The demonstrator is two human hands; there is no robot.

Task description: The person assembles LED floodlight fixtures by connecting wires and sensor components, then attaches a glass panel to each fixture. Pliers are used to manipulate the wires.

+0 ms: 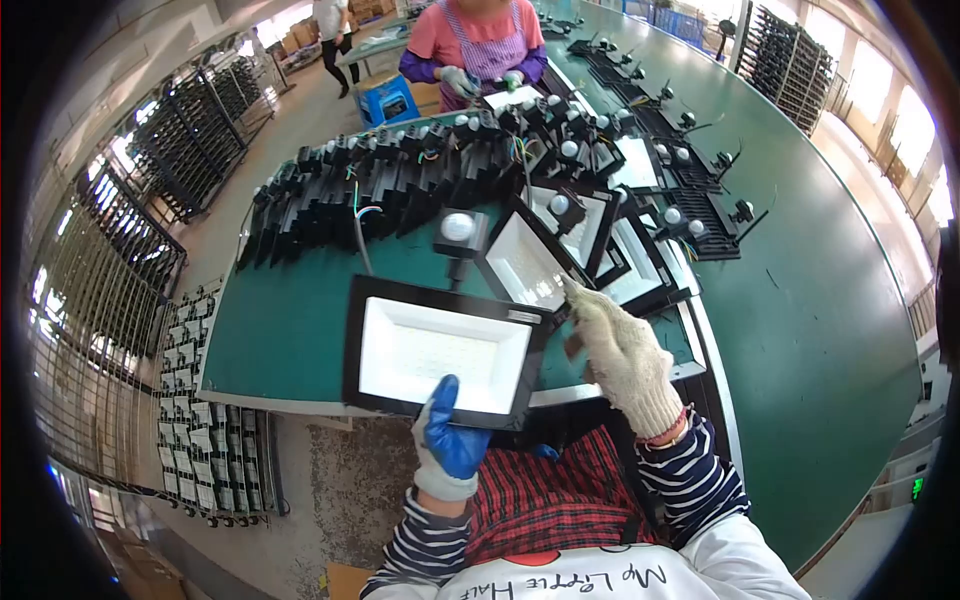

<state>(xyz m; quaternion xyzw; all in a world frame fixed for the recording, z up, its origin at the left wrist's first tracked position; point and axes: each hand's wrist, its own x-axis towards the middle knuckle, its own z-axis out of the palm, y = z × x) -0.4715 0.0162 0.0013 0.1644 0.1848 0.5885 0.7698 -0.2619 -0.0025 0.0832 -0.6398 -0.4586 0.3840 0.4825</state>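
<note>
My left hand (452, 440), in a white glove with a blue-coated palm, grips the lower edge of an LED floodlight (440, 345). The floodlight has a black frame and a white reflector facing me, a round white sensor (458, 228) above it and a cable rising behind. To its right is my right hand (625, 355), in a cream knitted glove, with its fingers drawn together near the frame's upper right corner. Something small and brownish shows under those fingers; I cannot make out what. Beyond that hand lies another floodlight (525, 262), overlapping several similar ones.
A row of black floodlights (390, 170) stands across the green table (290, 340). More lie along the conveyor (820, 330) at right. Across the table a co-worker (475, 45) handles a light beside a blue stool (390, 100). Wire racks (90, 340) stand at left.
</note>
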